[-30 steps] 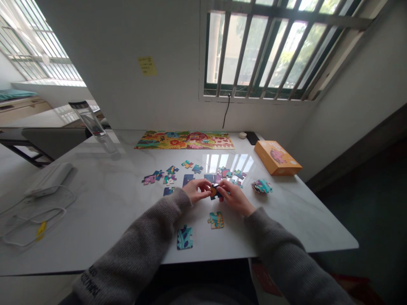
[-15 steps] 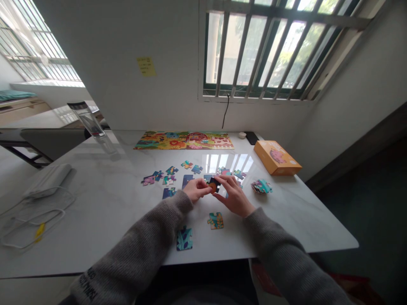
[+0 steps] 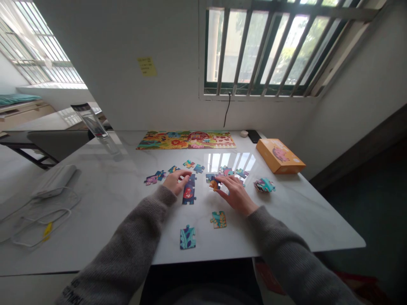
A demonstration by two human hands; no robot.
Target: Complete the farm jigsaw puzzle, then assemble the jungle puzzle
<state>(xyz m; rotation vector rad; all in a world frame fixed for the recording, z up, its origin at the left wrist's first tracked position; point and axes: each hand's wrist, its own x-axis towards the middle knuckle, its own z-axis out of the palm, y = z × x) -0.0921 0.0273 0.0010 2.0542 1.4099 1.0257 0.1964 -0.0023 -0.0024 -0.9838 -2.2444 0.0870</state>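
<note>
From here I see the person's left hand (image 3: 174, 182), fingers curled, at the upper edge of a dark-blue cardboard puzzle strip (image 3: 189, 194) with a red figure, flat on the glossy white surface (image 3: 133, 224). The right hand (image 3: 237, 194) has thumb and fingers parted beside a dark cardboard puzzle piece (image 3: 213, 184) with an orange-brown figure, right of the strip. Whether either grips, I can't tell.

No words can be read: the yellow note (image 3: 147, 67) on the far wall (image 3: 178, 93) bears small lines of writing, the orange box (image 3: 280, 156) at right pale lettering, and the left sleeve (image 3: 140, 237) dark, blurred letters at its near end
</note>
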